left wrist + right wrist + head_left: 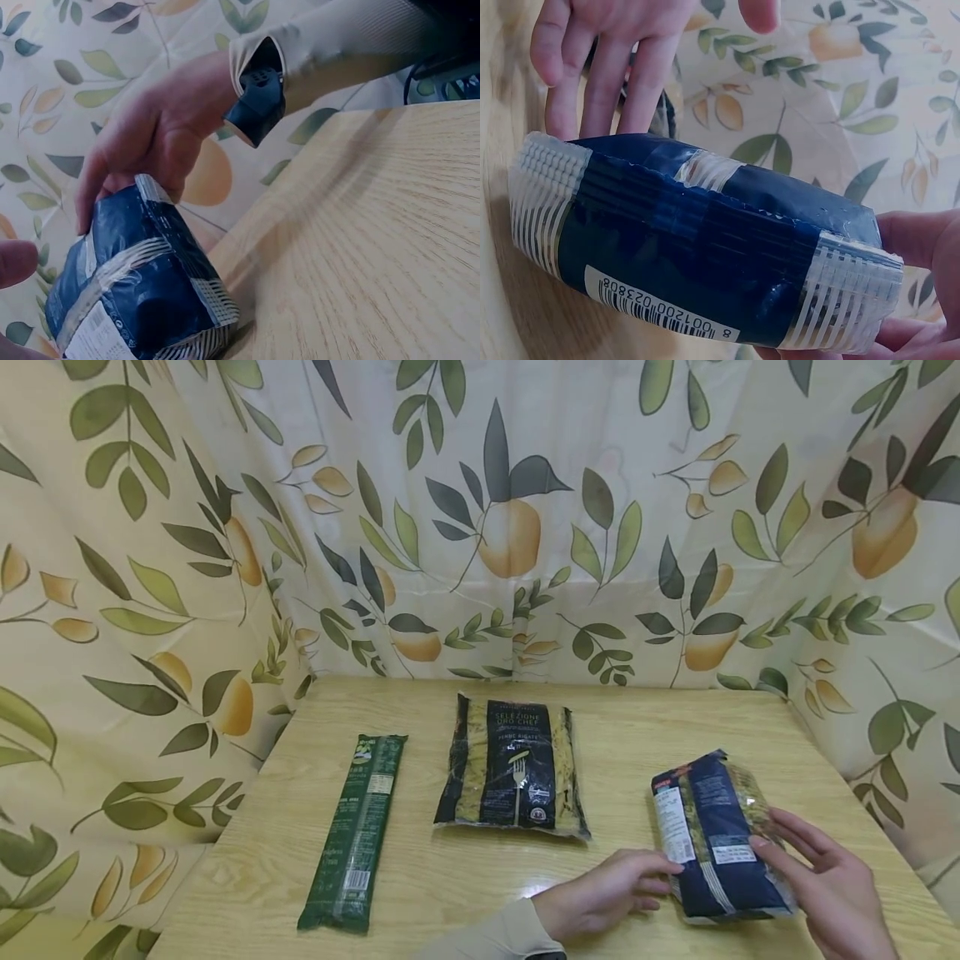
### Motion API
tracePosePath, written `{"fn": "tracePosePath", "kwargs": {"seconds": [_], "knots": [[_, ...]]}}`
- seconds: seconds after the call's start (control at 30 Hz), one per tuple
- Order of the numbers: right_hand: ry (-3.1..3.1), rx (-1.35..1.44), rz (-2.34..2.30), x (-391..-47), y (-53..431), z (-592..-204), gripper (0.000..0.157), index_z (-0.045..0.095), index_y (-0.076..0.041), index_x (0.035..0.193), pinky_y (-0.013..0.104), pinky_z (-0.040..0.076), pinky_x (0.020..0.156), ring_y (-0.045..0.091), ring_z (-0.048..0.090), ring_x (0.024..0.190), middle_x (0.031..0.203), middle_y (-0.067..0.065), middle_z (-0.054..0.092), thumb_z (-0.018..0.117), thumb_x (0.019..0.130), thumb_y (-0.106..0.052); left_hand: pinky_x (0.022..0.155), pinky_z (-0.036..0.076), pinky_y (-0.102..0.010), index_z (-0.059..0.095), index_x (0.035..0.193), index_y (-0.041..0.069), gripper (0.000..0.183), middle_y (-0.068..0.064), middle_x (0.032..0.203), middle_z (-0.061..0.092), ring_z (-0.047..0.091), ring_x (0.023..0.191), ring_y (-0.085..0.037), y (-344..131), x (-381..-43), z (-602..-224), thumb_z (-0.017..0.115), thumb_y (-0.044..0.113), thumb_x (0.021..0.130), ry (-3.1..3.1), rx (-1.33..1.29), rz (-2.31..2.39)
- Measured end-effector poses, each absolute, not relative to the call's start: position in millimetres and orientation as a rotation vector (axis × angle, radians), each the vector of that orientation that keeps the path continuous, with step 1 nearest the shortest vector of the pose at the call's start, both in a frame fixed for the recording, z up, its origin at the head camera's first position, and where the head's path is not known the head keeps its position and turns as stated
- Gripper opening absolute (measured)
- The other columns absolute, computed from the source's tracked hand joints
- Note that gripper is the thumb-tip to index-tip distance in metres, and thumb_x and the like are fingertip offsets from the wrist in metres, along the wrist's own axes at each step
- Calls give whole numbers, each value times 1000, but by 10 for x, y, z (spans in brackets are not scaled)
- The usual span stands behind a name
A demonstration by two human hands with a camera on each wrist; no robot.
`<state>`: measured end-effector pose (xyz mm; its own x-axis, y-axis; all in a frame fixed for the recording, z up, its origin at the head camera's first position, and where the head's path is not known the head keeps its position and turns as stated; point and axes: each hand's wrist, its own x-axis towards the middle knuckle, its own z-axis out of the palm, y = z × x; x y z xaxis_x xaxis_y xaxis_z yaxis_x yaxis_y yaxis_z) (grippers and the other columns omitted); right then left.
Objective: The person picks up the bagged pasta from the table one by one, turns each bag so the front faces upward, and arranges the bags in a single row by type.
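Observation:
A dark blue bag of pasta (723, 835), with clear side panels and a white label, lies at the front right in the head view. My left hand (611, 893) touches its left edge, fingers extended; the right wrist view shows those straight fingers (604, 90) reaching behind the bag. On the other side, my right hand (832, 877) holds the bag's right edge, thumb over the top face and fingers along the side. The bag's crimped end and barcode (660, 304) face the right wrist camera.
A black pasta bag (517, 768) marked penne rigate lies mid-table. Left of it is a long, narrow green packet (352, 835). The wooden table (262, 860) meets patterned cloth (480, 527) at its back and sides.

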<state>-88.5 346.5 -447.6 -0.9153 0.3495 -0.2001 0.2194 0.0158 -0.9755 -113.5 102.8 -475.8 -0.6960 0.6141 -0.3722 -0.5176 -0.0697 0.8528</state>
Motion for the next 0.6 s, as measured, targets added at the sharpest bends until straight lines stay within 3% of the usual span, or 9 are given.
{"fn": "tracePosePath", "kwargs": {"seconds": [0.3, 0.47, 0.6], "knots": [[-2427, -566, 1831, -871, 3374, -4430, 63, 50, -28, 152, 7, 53, 69, -20, 59, 88, 99, -47, 53, 76, 95, -31, 85, 46, -25, 66, 131, 1, 39, 1, 128, 64, 57, 110, -13, 971, -1152, -4760, 53, 24, 102, 1416, 91, 1825], [-2520, -516, 1725, -875, 3298, -4372, 64, 46, -21, 156, 7, 54, 70, -24, 54, 88, 102, -49, 48, 72, 98, -29, 88, 47, -27, 66, 131, -1, 38, -1, 132, 62, 56, 114, -16, 942, -1144, -4751, 53, 22, 102, 1409, 83, 1844], [-2553, -502, 1694, -879, 3265, -4348, 69, 41, -16, 159, 7, 53, 71, -26, 52, 90, 109, -46, 48, 71, 98, -32, 86, 47, -27, 67, 123, 1, 32, 2, 126, 64, 56, 111, -15, 942, -1146, -4723, 56, 22, 101, 1414, 91, 1873]]}}
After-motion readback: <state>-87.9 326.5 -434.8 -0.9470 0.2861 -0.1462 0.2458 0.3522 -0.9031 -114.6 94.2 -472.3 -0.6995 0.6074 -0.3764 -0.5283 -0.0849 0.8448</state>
